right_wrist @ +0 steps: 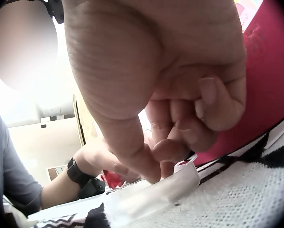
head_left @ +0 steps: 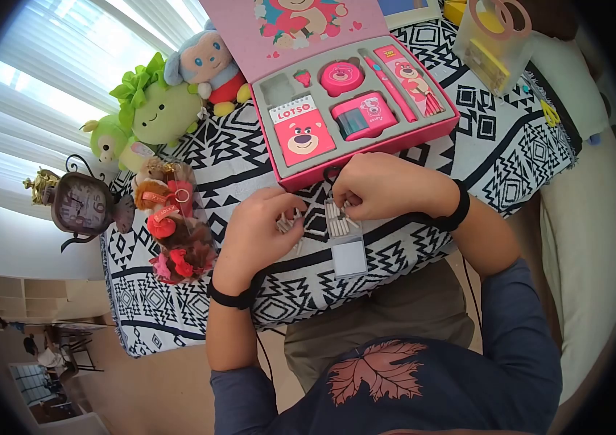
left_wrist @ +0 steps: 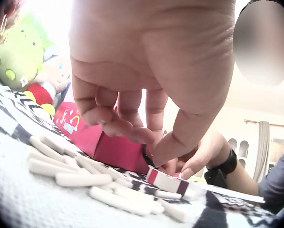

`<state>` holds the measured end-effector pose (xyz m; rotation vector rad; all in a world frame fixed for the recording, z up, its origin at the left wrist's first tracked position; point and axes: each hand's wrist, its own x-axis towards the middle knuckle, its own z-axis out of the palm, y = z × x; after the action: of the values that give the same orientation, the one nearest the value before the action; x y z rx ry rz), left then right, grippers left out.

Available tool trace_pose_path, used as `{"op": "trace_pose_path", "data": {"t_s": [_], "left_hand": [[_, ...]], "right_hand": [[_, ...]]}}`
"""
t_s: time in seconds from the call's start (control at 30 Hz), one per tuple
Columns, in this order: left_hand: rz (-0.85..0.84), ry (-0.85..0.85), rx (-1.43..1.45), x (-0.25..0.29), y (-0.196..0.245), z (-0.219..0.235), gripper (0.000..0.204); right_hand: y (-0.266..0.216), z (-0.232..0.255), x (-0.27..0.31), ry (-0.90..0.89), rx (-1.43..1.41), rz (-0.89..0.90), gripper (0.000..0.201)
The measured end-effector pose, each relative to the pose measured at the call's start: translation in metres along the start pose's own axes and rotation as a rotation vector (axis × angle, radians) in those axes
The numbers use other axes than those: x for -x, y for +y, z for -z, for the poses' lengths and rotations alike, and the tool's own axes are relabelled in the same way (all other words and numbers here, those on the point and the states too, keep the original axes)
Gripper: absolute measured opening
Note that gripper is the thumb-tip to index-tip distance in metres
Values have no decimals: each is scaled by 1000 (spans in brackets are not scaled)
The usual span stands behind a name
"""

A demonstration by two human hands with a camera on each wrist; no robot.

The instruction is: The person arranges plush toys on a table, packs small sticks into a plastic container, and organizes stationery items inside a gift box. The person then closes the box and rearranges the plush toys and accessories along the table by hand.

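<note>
Several small white chalk-like sticks [left_wrist: 85, 178] lie in a loose pile on the patterned cloth. My left hand [head_left: 250, 225] hangs over this pile with bent fingers, thumb tip close to the fingertips; I cannot tell whether a stick is between them. Beside it lies a small open white box [head_left: 349, 259], its lower part blank and its upper part filled with rows of the same sticks. At the filled end, my right hand [head_left: 377, 187] pinches a white stick between thumb and forefinger. The left wrist view shows red and dark bands on the box's end.
A pink gift box [head_left: 297, 177] with a notepad [head_left: 302, 130] and other stationery stands open just beyond my hands. Bagged dolls [head_left: 170, 221], a small clock [head_left: 83, 203] and plush toys [head_left: 166, 109] are at left. A clear bag [head_left: 489, 54] stands at back right.
</note>
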<state>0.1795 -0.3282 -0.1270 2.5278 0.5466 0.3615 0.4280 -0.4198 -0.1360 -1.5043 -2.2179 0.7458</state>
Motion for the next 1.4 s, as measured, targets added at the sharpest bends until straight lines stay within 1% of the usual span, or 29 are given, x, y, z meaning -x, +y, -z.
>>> {"op": "trace_pose_path", "data": {"t_s": [0.07,0.2,0.27,0.37,0.47,0.53,0.77,0.87,0.93,1.0,1.07,1.13,1.17,1.23,1.33,1.37,1.4], "left_hand": [[132,37,-118,1,-4,-1,19],[125,2,-132,4,-10,-1,21],[107,-29,-124,4,-10,1,27],[108,-35,-129,3,-9,-1,32],[114,-33,-118,4,-7,-2,32],[107,-35,-117,3,-8,-2,30],[115,-58,-89,2,-13,-2,20],[93,-57,-78,2,-11,0,20],[68,-51,-78,2,-11,1,22],[43,-45,-77,3,-12,2,24],[119,-111,-97,3,-12,2,28],[112,-93,-104,3,-11,0,28],[109,-74,-112,3,-11,-1,28],[102,-60,-118,4,-12,-2,27],[101,-55,-122,4,-12,-1,26],[108,-63,-120,3,-11,-1,25],[109,-63,-119,4,-11,-1,25]], "right_hand": [[1,-1,0,19,42,-16,20],[1,-1,1,27,30,-3,20],[-1,0,1,37,13,-5,20],[-2,1,1,-6,45,0,19],[-1,0,1,2,38,3,16],[-1,-1,0,-4,74,-39,13],[1,-4,0,43,73,-6,13],[-1,0,-1,61,49,20,14],[-7,6,-1,1,-46,-53,14],[-4,4,-2,22,-62,-48,14],[-1,3,-1,44,-77,-45,14],[2,3,2,-35,-8,22,13],[0,4,2,-36,-7,23,13],[-8,7,3,-131,70,-36,15],[-12,8,3,-181,133,-34,18],[-10,8,3,-183,132,-34,18],[-7,8,3,-207,53,-7,19]]}}
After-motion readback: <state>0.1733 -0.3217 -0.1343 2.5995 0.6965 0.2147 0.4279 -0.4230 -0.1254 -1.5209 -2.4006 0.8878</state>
